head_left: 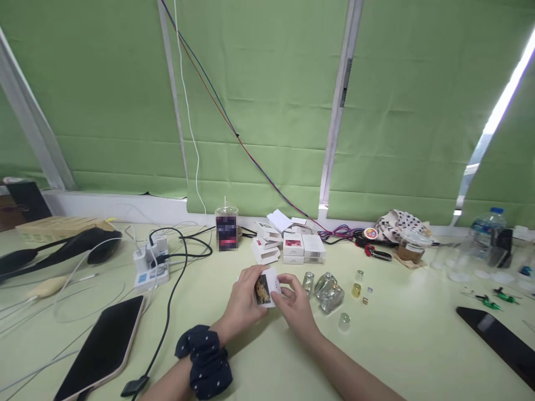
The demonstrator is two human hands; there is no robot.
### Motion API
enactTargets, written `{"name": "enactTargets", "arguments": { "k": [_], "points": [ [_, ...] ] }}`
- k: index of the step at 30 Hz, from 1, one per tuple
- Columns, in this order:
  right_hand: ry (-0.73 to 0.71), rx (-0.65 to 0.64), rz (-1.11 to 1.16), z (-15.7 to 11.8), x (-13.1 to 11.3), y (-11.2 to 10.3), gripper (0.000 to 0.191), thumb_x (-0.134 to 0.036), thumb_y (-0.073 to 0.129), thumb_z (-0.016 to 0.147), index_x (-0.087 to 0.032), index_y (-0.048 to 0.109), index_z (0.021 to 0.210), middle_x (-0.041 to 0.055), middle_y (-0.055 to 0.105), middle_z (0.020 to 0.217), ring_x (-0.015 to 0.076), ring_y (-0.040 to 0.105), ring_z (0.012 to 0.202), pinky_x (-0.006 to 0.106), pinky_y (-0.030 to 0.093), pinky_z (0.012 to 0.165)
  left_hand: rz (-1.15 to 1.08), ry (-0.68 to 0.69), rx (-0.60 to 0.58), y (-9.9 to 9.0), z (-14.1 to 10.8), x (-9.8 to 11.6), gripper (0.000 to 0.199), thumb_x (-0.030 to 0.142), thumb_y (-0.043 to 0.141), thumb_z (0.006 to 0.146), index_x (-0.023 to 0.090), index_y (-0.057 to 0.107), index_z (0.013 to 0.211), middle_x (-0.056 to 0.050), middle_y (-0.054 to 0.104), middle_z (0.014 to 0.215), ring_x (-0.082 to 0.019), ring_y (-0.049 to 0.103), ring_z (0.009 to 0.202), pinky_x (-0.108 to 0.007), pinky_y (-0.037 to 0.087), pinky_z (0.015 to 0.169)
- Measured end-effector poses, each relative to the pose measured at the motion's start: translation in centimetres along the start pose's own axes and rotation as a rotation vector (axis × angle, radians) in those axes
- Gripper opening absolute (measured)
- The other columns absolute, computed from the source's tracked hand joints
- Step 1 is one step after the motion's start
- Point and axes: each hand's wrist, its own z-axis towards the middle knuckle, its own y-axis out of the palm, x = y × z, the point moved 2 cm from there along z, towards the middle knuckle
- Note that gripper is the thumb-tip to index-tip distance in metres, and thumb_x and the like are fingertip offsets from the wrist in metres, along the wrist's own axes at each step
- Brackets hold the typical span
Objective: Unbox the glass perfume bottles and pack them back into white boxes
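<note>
Small box: held in front of the stacked boxes, above the near middle of the surface (397,345); a picture is shown on its white face (264,288), and its contents cannot be told.
Left hand (246,298): fingers wrapped around the box's left side, gripping it; a dark dotted scrunchie (207,361) is worn at the wrist.
Right hand (296,306): the box's right side is pinched by the thumb and fingers.
Stacked boxes (314,249): set farther off, to the right of the small box; insides hidden.
Opened boxes (266,252): heaped just left of the stack, flaps spread.
Glass bottles (330,293): grouped right of the right hand; whether they are filled cannot be told.
Clear cap (344,321): placed near the bottles, on their near right.
Tub (412,249): brown contents seen through its wall, far right.
Drink cup (227,229): fitted with a straw, far left of the opened boxes; most of its side is blurred.
</note>
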Motion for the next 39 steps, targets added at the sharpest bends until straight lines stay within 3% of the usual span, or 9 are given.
{"name": "enactTargets", "arguments": {
  "k": [8, 12, 17, 22, 26, 29, 31, 35, 39],
  "points": [
    [0.124, 0.102, 0.117, 0.0, 0.6, 0.3, 0.039, -0.033, 0.076, 0.062, -0.020, 0.048, 0.087, 0.0039, 0.061, 0.093, 0.0198, 0.067, 0.078, 0.032, 0.053, 0.072, 0.238, 0.035, -0.058, 0.0, -0.1, 0.5, 0.068, 0.007, 0.058, 0.058, 0.025, 0.048, 0.123, -0.008, 0.055, 0.126, -0.032, 0.045, 0.117, -0.039, 0.040, 0.084],
    [0.161, 0.087, 0.093, 0.3, 0.9, 0.1, 0.036, -0.032, 0.075, 0.061, -0.020, 0.048, 0.083, 0.0022, 0.063, 0.081, 0.0198, 0.065, 0.073, 0.031, 0.050, 0.066, 0.284, 0.070, -0.062, 0.0, -0.2, 0.8, 0.064, 0.007, 0.056, 0.061, 0.024, 0.049, 0.122, -0.009, 0.055, 0.127, -0.032, 0.045, 0.117, -0.040, 0.038, 0.084],
    [-0.030, 0.154, -0.304, 0.2, 0.6, -0.2, 0.012, -0.022, 0.064, 0.068, -0.018, 0.060, 0.079, 0.0035, 0.057, 0.083, 0.0205, 0.057, 0.080, 0.032, 0.048, 0.073, 0.271, 0.060, -0.113, 0.1, -0.2, 0.5, 0.066, 0.005, 0.055, 0.060, 0.026, 0.050, 0.123, -0.008, 0.056, 0.126, -0.032, 0.045, 0.117, -0.041, 0.038, 0.086],
    [-0.210, 0.123, -0.352, -0.5, -0.5, 0.0, 0.021, -0.031, 0.058, 0.080, -0.021, 0.065, 0.097, 0.0079, 0.054, 0.107, 0.0222, 0.054, 0.099, 0.032, 0.043, 0.088, 0.261, 0.004, -0.174, -0.6, -0.1, 0.1, 0.083, 0.009, 0.059, 0.057, 0.030, 0.040, 0.136, -0.008, 0.049, 0.123, -0.030, 0.052, 0.107, -0.037, 0.043, 0.082],
    [-0.035, 0.098, -0.080, -0.2, 0.3, -0.1, 0.036, -0.046, 0.039, 0.089, -0.023, 0.065, 0.101, 0.0055, 0.061, 0.100, 0.0206, 0.056, 0.094, 0.030, 0.045, 0.081, 0.168, -0.045, -0.301, -1.6, 0.1, -0.5, 0.095, 0.013, 0.062, 0.054, 0.031, 0.030, 0.142, -0.005, 0.048, 0.111, -0.024, 0.058, 0.088, -0.031, 0.047, 0.074],
    [0.160, 0.089, 0.136, 0.3, 1.7, 0.1, 0.037, -0.049, 0.045, 0.083, -0.021, 0.068, 0.092, 0.0041, 0.066, 0.087, 0.0202, 0.056, 0.080, 0.027, 0.046, 0.065, 0.090, -0.057, -0.325, -2.5, 0.2, -1.1, 0.091, 0.017, 0.066, 0.053, 0.026, 0.035, 0.138, -0.007, 0.052, 0.112, -0.026, 0.058, 0.094, -0.032, 0.047, 0.079],
    [0.214, 0.083, 0.211, 0.5, 2.2, 0.2, 0.032, -0.044, 0.052, 0.076, -0.020, 0.070, 0.086, 0.0047, 0.066, 0.086, 0.0196, 0.055, 0.077, 0.025, 0.043, 0.058, 0.058, -0.107, -0.333, -3.0, 0.1, -1.5, 0.081, 0.021, 0.070, 0.051, 0.021, 0.045, 0.128, -0.008, 0.057, 0.107, -0.028, 0.058, 0.095, -0.033, 0.046, 0.079],
    [0.237, 0.064, 0.173, 0.6, 2.2, 0.3, 0.021, -0.031, 0.057, 0.067, -0.020, 0.072, 0.077, 0.0047, 0.064, 0.094, 0.0196, 0.056, 0.080, 0.025, 0.043, 0.060, 0.040, -0.214, -0.458, -3.5, -0.2, -1.9, 0.052, 0.031, 0.071, 0.053, 0.019, 0.055, 0.101, -0.004, 0.062, 0.089, -0.025, 0.060, 0.080, -0.030, 0.045, 0.068],
    [0.295, 0.001, 0.086, 0.5, 2.3, 0.1, 0.028, -0.030, 0.061, 0.067, -0.021, 0.068, 0.093, 0.0027, 0.065, 0.087, 0.0179, 0.057, 0.072, 0.026, 0.043, 0.060, 0.087, -0.176, -0.559, -3.8, -0.4, -1.7, 0.052, 0.032, 0.070, 0.054, 0.020, 0.056, 0.103, -0.004, 0.061, 0.097, -0.024, 0.058, 0.088, -0.030, 0.045, 0.074]
  ]
}}
